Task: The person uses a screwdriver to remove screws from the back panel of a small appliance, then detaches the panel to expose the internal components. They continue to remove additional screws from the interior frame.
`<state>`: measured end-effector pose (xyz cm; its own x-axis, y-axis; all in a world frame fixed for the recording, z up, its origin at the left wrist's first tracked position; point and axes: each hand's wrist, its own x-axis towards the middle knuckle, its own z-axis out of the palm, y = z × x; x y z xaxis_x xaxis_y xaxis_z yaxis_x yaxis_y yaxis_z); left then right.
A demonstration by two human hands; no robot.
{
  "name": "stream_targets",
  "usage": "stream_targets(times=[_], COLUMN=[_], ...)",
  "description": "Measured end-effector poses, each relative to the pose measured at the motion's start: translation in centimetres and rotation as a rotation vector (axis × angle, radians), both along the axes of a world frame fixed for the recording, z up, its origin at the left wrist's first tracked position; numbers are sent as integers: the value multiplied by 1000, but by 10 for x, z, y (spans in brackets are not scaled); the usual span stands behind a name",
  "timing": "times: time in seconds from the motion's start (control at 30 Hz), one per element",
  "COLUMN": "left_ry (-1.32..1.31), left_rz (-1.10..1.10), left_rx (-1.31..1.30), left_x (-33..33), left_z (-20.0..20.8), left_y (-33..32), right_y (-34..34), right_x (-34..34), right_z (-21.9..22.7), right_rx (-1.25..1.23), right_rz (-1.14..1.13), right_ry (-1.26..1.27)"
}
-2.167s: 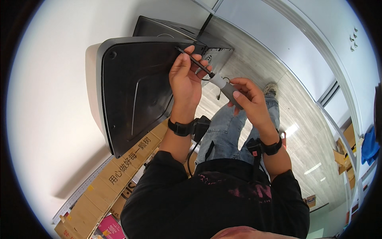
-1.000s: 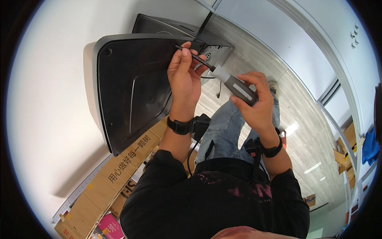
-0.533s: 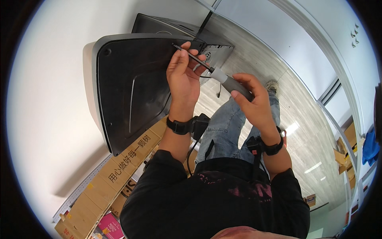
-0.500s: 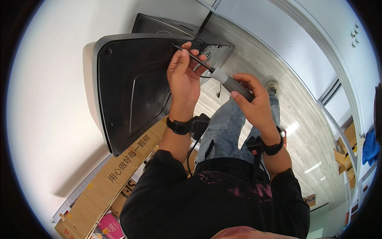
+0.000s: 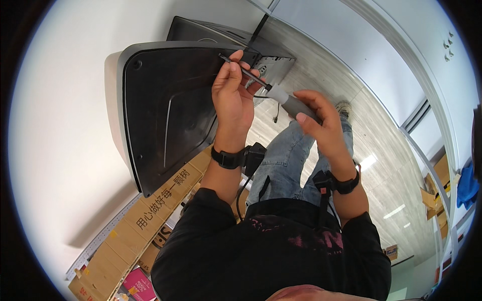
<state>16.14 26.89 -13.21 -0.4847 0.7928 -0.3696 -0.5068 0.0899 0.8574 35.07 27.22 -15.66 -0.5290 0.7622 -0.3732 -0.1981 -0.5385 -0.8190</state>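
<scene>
A screwdriver (image 5: pixel 299 107) with a grey handle and a long dark shaft slants across my hands, its tip toward the upper left. My left hand (image 5: pixel 233 98) is closed around the shaft close to the tip, thumb and fingers pinching it. Around the thick handle end, my right hand (image 5: pixel 327 124) is wrapped, thumb on the near side. Behind my left hand stands a large light-cased piece with a flat black panel (image 5: pixel 150 110); one round recess shows at its upper left corner. Whether the tip touches the panel I cannot tell.
Below the panel lies a long cardboard box (image 5: pixel 120 246), with a pink package (image 5: pixel 139 285) beside it. A dark boxy unit (image 5: pixel 211 32) stands behind the panel. A thin black cable (image 5: pixel 275 116) hangs near the floor. Glass partitions and shelves with cartons (image 5: pixel 436 193) are at the right.
My right hand's fingers and thumb have shifted slightly on the handle. My left hand and the screwdriver have barely moved.
</scene>
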Motion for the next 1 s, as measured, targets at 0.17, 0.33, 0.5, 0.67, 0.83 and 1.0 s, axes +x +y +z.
stream_targets(times=[0.17, 0.33, 0.5, 0.67, 0.83, 1.0], left_ry=[-40, -89, -72, -63, -80, -50], left_rz=[9, 21, 26, 24, 2, -29], left_rx=[9, 34, 17, 23, 23, 50], left_x=[-1, 0, 1, 2, 3, 4], left_z=[-1, 0, 0, 1, 1, -4], left_y=[1, 1, 2, 3, 2, -1], right_y=[-3, -4, -4, -3, -4, -5], right_x=[-3, -2, -4, -4, -2, 4], right_z=[-4, 0, -4, -1, -2, -6], right_rx=[35, 199, 332, 327, 350, 330], right_rz=[-12, -43, -122, -147, -161, -154], right_ry=[-60, -182, -195, -183, -190, -178])
